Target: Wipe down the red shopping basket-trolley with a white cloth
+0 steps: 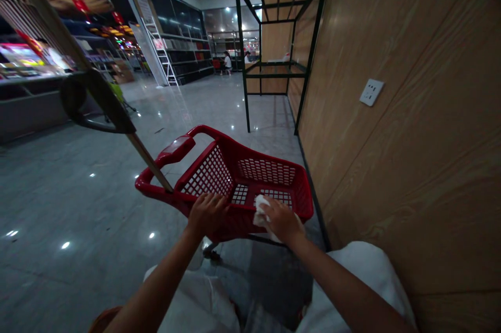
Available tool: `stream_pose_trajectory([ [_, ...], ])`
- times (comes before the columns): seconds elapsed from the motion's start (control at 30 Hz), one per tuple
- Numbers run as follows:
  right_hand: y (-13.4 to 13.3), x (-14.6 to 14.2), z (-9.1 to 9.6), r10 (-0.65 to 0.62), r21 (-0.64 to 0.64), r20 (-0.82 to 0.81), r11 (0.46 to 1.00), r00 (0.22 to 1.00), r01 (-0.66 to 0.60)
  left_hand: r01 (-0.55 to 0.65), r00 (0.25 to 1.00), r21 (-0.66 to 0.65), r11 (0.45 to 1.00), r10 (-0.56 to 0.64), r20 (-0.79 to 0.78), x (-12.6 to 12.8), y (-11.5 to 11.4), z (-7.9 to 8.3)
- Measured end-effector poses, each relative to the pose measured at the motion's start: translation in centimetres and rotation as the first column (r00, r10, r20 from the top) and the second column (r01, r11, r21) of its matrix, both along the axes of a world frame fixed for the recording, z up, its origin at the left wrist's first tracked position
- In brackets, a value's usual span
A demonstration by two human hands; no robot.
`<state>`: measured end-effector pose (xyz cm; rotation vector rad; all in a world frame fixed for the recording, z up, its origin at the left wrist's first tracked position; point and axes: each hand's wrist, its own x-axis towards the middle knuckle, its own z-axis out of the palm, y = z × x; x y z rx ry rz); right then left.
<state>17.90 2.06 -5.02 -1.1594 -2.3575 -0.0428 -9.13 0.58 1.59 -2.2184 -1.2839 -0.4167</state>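
A red plastic shopping cart (pixel 266 161) with lattice sides stands in front of me, its handle toward the left. My left hand (pixel 207 214) is closed over the near rim of its basket. Farther right along the same rim, my right hand (pixel 282 222) grips a crumpled white cloth (pixel 261 213) and presses it against the cart's side. Part of the cloth is hidden under the fingers. From the handle end a pole (pixel 144 155) rises toward the upper left, with a dark looped fitting (pixel 105 103) on it. Inside the basket I see only the lattice floor.
A wood-panelled wall (pixel 391 166) with a power socket (pixel 371 92) runs close on my right. Beyond the cart stands a dark metal frame (pixel 242 61). Shelves (pixel 191 51), a ladder (pixel 166 59) and seated people are farther back. The tiled floor (pixel 97 207) is shiny.
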Motion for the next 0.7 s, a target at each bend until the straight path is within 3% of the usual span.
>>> stream_pose_trajectory([
  [0.07, -0.3, 4.4, -1.5, -0.065, 0.054, -0.015, 0.996, 0.998, 0.066, -0.147, 0.988, 0.129, 0.981, 0.139, 0.069, -2.4, -0.1, 1.0],
  [0.13, -0.5, 7.5, -2.9, -0.125, 0.099, -0.049, 0.987, 0.991, 0.13, -0.177, 0.982, 0.165, 0.97, 0.164, 0.088, -4.0, -0.1, 1.4],
  [0.23, -0.6, 8.0, -3.7, -0.166, 0.133, -0.102, 0.975, 0.981, 0.179, -0.201, 0.976, 0.189, 0.961, 0.181, 0.119, -4.0, 0.1, 1.2],
  [0.3, -0.4, 5.4, -3.1, -0.166, 0.137, -0.132, 0.973, 0.977, 0.184, -0.253, 0.96, 0.241, 0.937, 0.212, 0.186, -3.1, 0.4, 0.7],
  [0.37, 0.0, 0.9, -1.8, -0.142, 0.108, -0.153, 0.981, 0.978, 0.159, -0.263, 0.951, 0.264, 0.928, 0.204, 0.233, -2.1, 0.6, 0.3],
  [0.5, 0.8, -10.2, 2.2, 0.038, -0.015, -0.226, 0.999, 0.973, -0.043, -0.245, 0.945, 0.229, 0.942, 0.18, 0.274, -1.6, 0.7, 0.1],
  [0.57, 1.1, -14.4, 3.8, 0.114, -0.039, -0.259, 0.991, 0.959, -0.129, -0.248, 0.951, 0.225, 0.942, 0.193, 0.242, -2.0, 0.6, 0.1],
  [0.63, 1.2, -16.2, 4.7, 0.154, -0.045, -0.254, 0.984, 0.955, -0.171, -0.243, 0.961, 0.242, 0.939, 0.2, 0.192, -2.6, 0.6, 0.1],
  [0.7, 1.2, -15.2, 4.5, 0.177, -0.036, -0.22, 0.981, 0.959, -0.189, -0.235, 0.966, 0.267, 0.935, 0.195, 0.168, -3.2, 0.6, -0.1],
])
